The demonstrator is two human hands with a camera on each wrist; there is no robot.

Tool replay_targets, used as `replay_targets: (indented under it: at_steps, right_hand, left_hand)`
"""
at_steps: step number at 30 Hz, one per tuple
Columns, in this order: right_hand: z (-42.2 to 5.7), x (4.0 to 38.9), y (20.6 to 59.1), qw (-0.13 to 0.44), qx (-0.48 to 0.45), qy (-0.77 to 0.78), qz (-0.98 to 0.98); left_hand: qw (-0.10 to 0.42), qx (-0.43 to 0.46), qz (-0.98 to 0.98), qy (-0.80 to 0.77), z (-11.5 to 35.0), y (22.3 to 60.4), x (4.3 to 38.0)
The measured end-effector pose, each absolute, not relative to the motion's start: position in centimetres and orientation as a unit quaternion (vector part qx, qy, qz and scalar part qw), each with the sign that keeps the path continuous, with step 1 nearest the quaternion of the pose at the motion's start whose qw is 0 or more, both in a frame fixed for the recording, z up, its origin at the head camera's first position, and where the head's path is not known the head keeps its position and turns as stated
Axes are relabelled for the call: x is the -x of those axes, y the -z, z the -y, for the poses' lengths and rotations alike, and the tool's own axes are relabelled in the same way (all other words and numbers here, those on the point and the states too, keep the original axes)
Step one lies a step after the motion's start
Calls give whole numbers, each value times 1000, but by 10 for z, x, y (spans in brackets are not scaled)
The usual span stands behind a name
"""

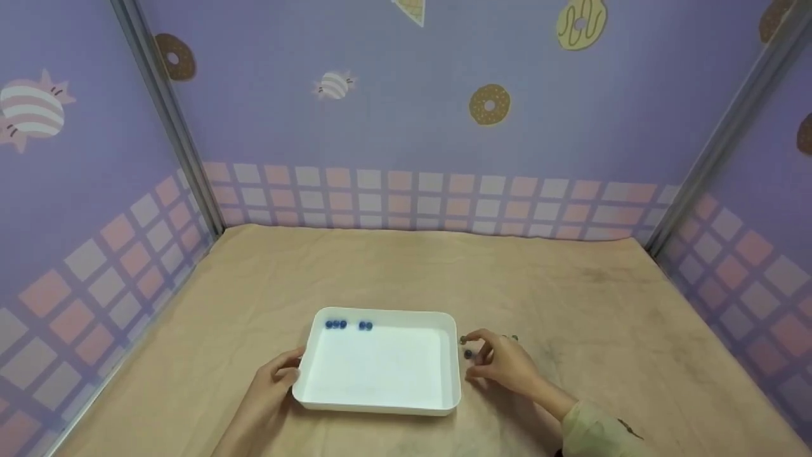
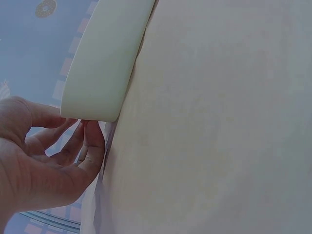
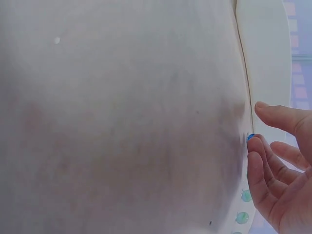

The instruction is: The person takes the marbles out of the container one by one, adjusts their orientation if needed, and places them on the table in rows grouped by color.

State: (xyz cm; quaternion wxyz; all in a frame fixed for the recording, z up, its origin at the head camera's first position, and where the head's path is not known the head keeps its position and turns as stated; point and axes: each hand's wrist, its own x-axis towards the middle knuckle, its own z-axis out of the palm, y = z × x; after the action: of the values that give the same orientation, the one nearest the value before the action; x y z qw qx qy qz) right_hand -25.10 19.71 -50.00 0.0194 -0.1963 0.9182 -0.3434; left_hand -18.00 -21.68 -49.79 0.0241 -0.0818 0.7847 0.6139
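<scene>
A shallow white tray [image 1: 380,374] lies on the cloth-covered table, with a row of three blue marbles [image 1: 336,324] and a pair of blue marbles [image 1: 366,325] along its far wall. At the tray's left side my left hand [image 1: 269,381] holds the outer wall, its fingertips against it in the left wrist view. Right of the tray, my right hand [image 1: 507,365] reaches low over the table, thumb and fingers apart. A dark marble [image 1: 468,354] lies between them, and another marble [image 1: 463,340] sits by the fingertip. In the right wrist view a blue marble [image 3: 250,137] shows at the fingertips.
Behind the right hand another marble [image 1: 515,337] partly shows. A tan cloth [image 1: 412,266] covers the table. Purple walls with printed sweets [image 1: 489,105] enclose it at the back and both sides, with grey metal posts [image 1: 691,152] at the corners.
</scene>
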Motion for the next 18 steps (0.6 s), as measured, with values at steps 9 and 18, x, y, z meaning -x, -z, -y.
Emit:
replay_targets:
  at_steps: [9,18]
  right_hand:
    - [-198,253,489,27,201,363,-909]
    - [-180,262,463,15,184,381,-906]
  left_hand:
    - [16,77,-810,-581,217,498,180]
    - [15,81,-808,-583,217,498,181]
